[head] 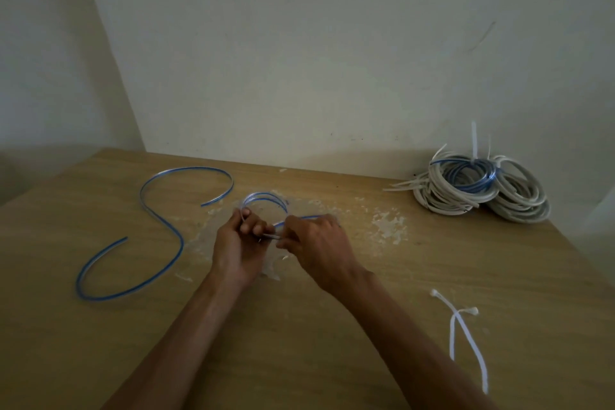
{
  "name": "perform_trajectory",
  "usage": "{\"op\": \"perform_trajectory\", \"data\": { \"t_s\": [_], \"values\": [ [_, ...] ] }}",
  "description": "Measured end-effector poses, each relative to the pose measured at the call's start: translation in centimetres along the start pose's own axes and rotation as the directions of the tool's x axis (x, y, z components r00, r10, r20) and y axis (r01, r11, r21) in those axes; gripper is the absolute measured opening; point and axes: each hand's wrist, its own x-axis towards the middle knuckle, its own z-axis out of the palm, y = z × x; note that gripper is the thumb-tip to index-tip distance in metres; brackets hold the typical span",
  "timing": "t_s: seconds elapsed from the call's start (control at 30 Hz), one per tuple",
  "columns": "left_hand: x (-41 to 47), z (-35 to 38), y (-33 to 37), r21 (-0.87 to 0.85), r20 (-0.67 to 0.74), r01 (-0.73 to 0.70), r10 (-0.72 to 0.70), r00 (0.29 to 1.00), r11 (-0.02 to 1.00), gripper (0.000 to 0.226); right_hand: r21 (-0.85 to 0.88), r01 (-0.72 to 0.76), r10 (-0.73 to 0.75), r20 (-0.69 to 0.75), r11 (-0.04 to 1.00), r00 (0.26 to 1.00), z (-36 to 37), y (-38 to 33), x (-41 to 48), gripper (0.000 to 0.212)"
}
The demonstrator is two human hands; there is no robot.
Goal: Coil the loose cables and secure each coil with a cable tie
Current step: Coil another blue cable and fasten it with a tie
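While the small coil was being held at the centre of the table, progress was judged approx. past the halfway mark.

Done, as far as visible: a pile of tied coils was noted at the far right corner, against the wall. White and blue-striped cables were stacked together, w/ tie tails sticking up and out. Exact no. of coils could not be counted.

In hand: clear cable w/ blue stripe, bent into approx. two loops. The left hand was seen w/ fingers curled round the loops at their near-left side, pinching them together. The right hand was seen w/ fingers closed on a strand at the near-right side, close beside the left. A short grey stretch was visible betw. the two hands, and a blue end stuck out past the right knuckles. No tie was seen on this coil; whether one was hidden inside the fingers could not be told.

Left to do: a loose cable, same blue-striped type, was lying flat in an S on the left of the table, apart from the hands, uncoiled and untied. Two spare cable ties were lying crossed near the front right, well apart from the hands. White flakes were scattered round the centre.

Judged: current coil to be tied, then S cable coiled + tied; two ties for two cables, so supply was deemed sufficient.
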Motion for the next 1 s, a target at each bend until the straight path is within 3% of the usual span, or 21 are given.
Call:
{"op": "perform_trajectory", "data": {
  "t_s": [0.17, 0.23, 0.3, 0.33, 0.4, 0.47, 0.5, 0.57, 0.6, 0.67, 0.83, 0.97, 1.0],
  "values": [
    [0.0, 0.1, 0.2, 0.078, 0.078, -0.044, 0.038, 0.996, 0.996, 0.038, -0.183, -0.115, 0.146, 0.167, 0.976, 0.975, 0.0, 0.9, -0.3, 0.018],
    [0.0, 0.0, 0.8, 0.119, 0.107, -0.091, 0.078, 0.991, 0.989, 0.038, -0.022, -0.233, 0.23, 0.267, 0.972, 0.936, -0.4, 1.7, -0.2, 0.021],
    [0.1, -0.1, 1.0, 0.175, 0.117, -0.096, 0.076, 0.99, 0.98, 0.038, 0.252, -0.339, 0.26, 0.298, 0.907, 0.918, -0.9, 2.3, 0.0, 0.024],
    [0.0, -0.1, 0.8, 0.211, 0.114, -0.081, 0.057, 0.992, 0.974, 0.039, 0.402, -0.412, 0.321, 0.275, 0.818, 0.906, -1.1, 2.4, 0.1, 0.025],
    [-0.2, 0.2, 0.0, 0.244, 0.115, -0.035, 0.007, 0.993, 0.969, 0.042, 0.71, -0.499, 0.516, 0.221, 0.497, 0.828, -1.6, 2.2, 0.4, 0.017],
    [-0.4, 0.4, -0.6, 0.248, 0.122, -0.005, -0.026, 0.992, 0.969, 0.045, 0.884, -0.418, 0.612, 0.214, 0.211, 0.762, -2.0, 2.0, 0.5, 0.009],
    [-0.5, 0.5, -0.8, 0.253, 0.124, 0.002, -0.034, 0.992, 0.968, 0.045, 0.916, -0.368, 0.628, 0.192, 0.162, 0.754, -1.8, 2.3, 0.4, 0.019],
    [-0.5, 0.6, -1.0, 0.255, 0.13, 0.016, -0.05, 0.99, 0.967, 0.045, 0.923, -0.334, 0.638, 0.143, 0.189, 0.757, -1.7, 2.8, 0.3, 0.044],
    [-0.5, 0.6, -1.1, 0.25, 0.132, 0.024, -0.059, 0.989, 0.968, 0.045, 0.913, -0.336, 0.641, 0.117, 0.231, 0.758, -1.7, 2.9, 0.2, 0.046],
    [-0.6, 0.5, -1.1, 0.23, 0.14, 0.038, -0.072, 0.987, 0.972, 0.045, 0.886, -0.336, 0.645, 0.057, 0.319, 0.762, -1.8, 2.8, 0.5, 0.029],
    [-0.8, 0.7, -1.0, 0.236, 0.176, 0.041, -0.084, 0.981, 0.971, 0.043, 0.903, -0.267, 0.679, -0.036, 0.337, 0.733, -1.5, 2.2, 0.6, 0.015],
    [-0.5, 0.4, -1.2, 0.392, 0.199, -0.042, -0.04, 0.979, 0.919, 0.039, 0.69, -0.285, 0.571, -0.224, 0.665, 0.79, -1.6, 3.6, 0.7, 0.011],
    [-0.4, 0.3, -1.3, 0.467, 0.207, -0.096, -0.003, 0.978, 0.879, 0.038, 0.687, -0.292, 0.551, -0.188, 0.665, 0.813, -1.7, 4.0, 0.7, 0.01]
  ]
}}
